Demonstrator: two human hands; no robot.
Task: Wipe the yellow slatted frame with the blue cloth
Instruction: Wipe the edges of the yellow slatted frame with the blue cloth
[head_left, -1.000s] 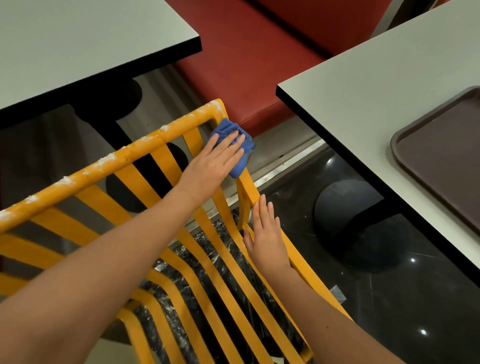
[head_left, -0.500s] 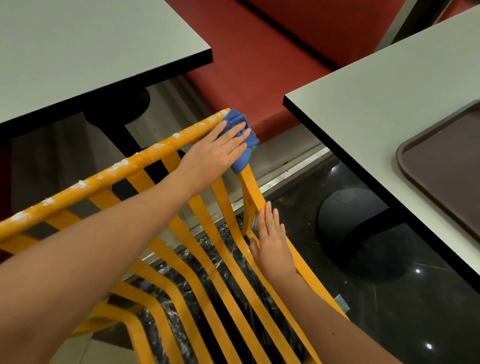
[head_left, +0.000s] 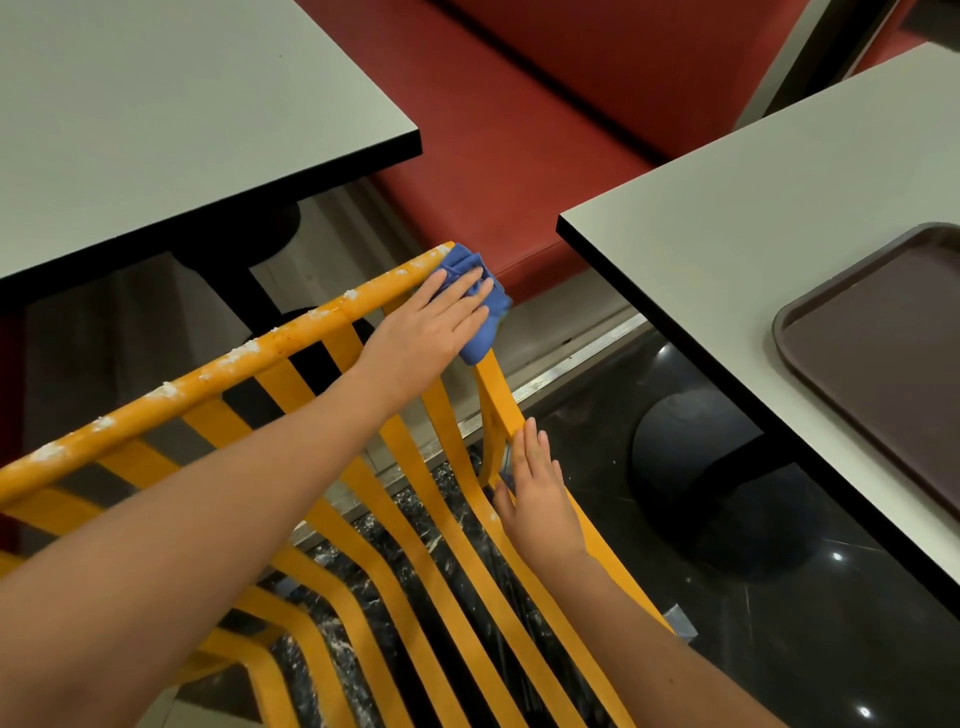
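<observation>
— Where did you have my left arm?

— I had it stretched forward from the lower left, bare to past the elbow, forearm running up toward the far corner. The left hand (head_left: 435, 321) lay palm down with its fingers (head_left: 470, 291) straight and close together, pressing flat on the blue cloth (head_left: 480, 317) at the corner of the yellow slatted frame (head_left: 291, 340).

— And my right?

— It came in from the lower right, bare too, wrist nearly straight. I kept the right hand (head_left: 540, 496) flat, fingers extended and together, pointing away from me, resting on the frame's side rail nearer to me than the left hand.
</observation>
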